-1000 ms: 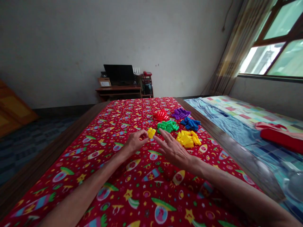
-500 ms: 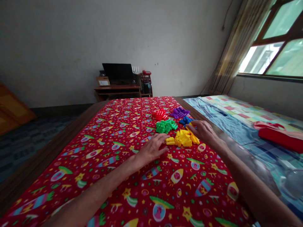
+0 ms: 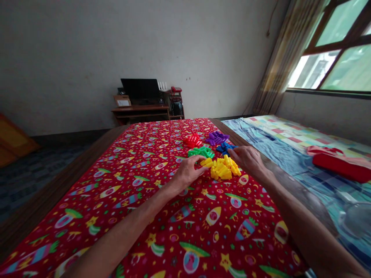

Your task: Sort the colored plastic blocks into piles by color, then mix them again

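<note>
A heap of yellow plastic pieces [image 3: 222,168] lies on the red rocket-print cloth [image 3: 162,216]. My left hand [image 3: 188,170] rests on the cloth at the heap's left edge, its fingers loosely bent and their tips touching the yellow pieces. My right hand [image 3: 246,158] cups the heap's right side with its fingers apart and curved down. Neither hand visibly holds a piece. Behind the yellow heap lie a green heap [image 3: 201,152], a red heap [image 3: 191,140], a purple heap [image 3: 216,137] and a blue heap [image 3: 224,147]; the blue one is partly hidden by my right hand.
The cloth covers a wooden table whose edge [image 3: 72,173] shows at the left. A bed with a patchwork sheet [image 3: 290,135] and a red bag [image 3: 339,166] stands at the right. A desk with a dark screen [image 3: 140,98] stands at the far wall.
My left hand carried yellow pieces to the yellow heap and let them go. My right hand moved around to the heap's right side. Both hands now press in on the heap.
</note>
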A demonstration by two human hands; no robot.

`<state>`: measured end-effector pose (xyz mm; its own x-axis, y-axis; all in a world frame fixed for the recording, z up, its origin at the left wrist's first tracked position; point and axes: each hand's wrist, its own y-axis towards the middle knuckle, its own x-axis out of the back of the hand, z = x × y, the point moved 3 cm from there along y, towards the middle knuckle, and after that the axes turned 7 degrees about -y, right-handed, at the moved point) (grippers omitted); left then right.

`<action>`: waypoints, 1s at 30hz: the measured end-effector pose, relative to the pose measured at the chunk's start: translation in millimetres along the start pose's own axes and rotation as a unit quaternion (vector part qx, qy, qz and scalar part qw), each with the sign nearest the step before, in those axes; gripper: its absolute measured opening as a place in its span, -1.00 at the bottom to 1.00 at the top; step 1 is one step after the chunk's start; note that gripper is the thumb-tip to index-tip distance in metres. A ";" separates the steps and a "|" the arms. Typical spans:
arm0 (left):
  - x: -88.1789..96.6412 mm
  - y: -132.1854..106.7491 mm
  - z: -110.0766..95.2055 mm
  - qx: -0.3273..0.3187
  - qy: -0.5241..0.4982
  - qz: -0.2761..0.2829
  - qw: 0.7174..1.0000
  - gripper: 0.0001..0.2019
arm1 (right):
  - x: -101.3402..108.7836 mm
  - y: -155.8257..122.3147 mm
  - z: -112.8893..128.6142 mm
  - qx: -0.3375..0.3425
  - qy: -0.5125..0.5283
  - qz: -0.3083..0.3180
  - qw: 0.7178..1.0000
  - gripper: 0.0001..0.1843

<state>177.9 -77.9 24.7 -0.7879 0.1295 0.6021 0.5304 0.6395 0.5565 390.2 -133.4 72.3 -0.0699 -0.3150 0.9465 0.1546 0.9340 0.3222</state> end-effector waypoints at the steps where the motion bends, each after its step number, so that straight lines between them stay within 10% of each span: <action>1: -2.7 6.3 -7.9 -0.015 -0.003 0.003 1.000 -0.76 | 1.2 0.7 -1.4 -0.008 0.007 -0.011 1.000 -0.47; 7: -43.7 37.8 -48.6 -0.131 0.060 0.131 0.981 -0.76 | -1.9 5.4 -15.7 -0.049 0.030 -0.090 0.994 -0.46; 16: -63.6 46.0 -40.4 -0.147 0.093 0.192 0.966 -0.78 | -10.8 10.0 -29.7 -0.042 0.046 -0.102 0.993 -0.43; 22: -15.7 23.7 -22.6 -0.186 0.058 0.096 0.976 -0.79 | -11.0 10.5 -35.1 -0.058 0.065 -0.118 0.989 -0.40; 30: 66.6 -60.1 44.8 -0.023 0.077 -0.033 0.996 -0.73 | -29.9 59.9 -66.4 -0.059 0.195 -0.105 0.973 -0.45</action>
<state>79.5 -73.8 5.8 -0.7657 -0.0317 0.6424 0.4958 0.6071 0.6210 467.0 -79.2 64.4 0.2628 -0.5591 0.7864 0.2915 0.8229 0.4877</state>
